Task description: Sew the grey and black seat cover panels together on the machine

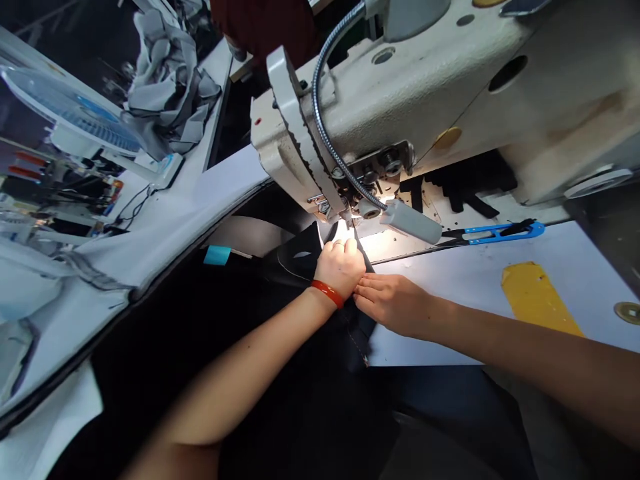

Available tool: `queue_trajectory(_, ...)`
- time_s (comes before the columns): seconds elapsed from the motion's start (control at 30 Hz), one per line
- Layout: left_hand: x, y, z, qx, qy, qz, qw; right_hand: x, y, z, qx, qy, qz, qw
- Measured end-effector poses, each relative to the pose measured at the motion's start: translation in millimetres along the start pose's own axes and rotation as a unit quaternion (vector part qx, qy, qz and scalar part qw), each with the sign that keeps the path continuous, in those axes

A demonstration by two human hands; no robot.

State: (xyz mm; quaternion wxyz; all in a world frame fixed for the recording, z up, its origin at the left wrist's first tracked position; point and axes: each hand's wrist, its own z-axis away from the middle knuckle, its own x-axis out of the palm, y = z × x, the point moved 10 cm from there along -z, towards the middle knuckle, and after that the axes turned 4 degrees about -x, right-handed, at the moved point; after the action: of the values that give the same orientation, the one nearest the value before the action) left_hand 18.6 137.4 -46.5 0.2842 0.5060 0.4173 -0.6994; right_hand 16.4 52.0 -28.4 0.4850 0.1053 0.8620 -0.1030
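Black fabric [305, 260] with a light stitch line lies under the needle area of a cream sewing machine [440, 100]. My left hand [341, 265], with a ring and a red bracelet [327, 293] at the wrist, presses its bent fingers onto the fabric just in front of the needle. Close beside it, my right hand [387, 300] has its fingers together on the fabric's right edge. Both fingertips are partly hidden. A small lamp [413, 222] on a bendable metal neck lights the stitching spot.
Blue thread snips [500, 232] lie right of the needle, near black scraps [467, 183]. Yellow tape [540, 297] is stuck on the white tabletop [450, 273]. At left stand a fan [75, 110] and a heap of grey fabric pieces [167, 80]. A teal tab [217, 255] sits by the black cloth.
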Motion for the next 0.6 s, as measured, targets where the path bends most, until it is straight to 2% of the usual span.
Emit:
queue_trajectory(0.13,-7.8,-12,-5,-0.072,-0.016,0.013,0.997,11,11,-5,0.003,-0.051,0.001,0.999)
queue_trajectory(0.27,-7.2,-28,-3,-0.149,-0.094,0.015,0.984,14,16,-7,-0.007,-0.06,0.008,0.998)
queue_trajectory(0.4,-0.4,-27,-5,-0.156,-0.148,0.054,0.975,20,23,-14,0.001,-0.076,0.015,0.997)
queue_trajectory(0.5,4.6,-28,-11,-0.154,-0.156,0.07,0.973,25,28,-20,0.004,-0.083,0.026,0.996)
queue_trajectory(0.6,9.6,-31,-17,-0.155,-0.15,0.077,0.973,27,35,-22,0.006,-0.065,0.039,0.997)
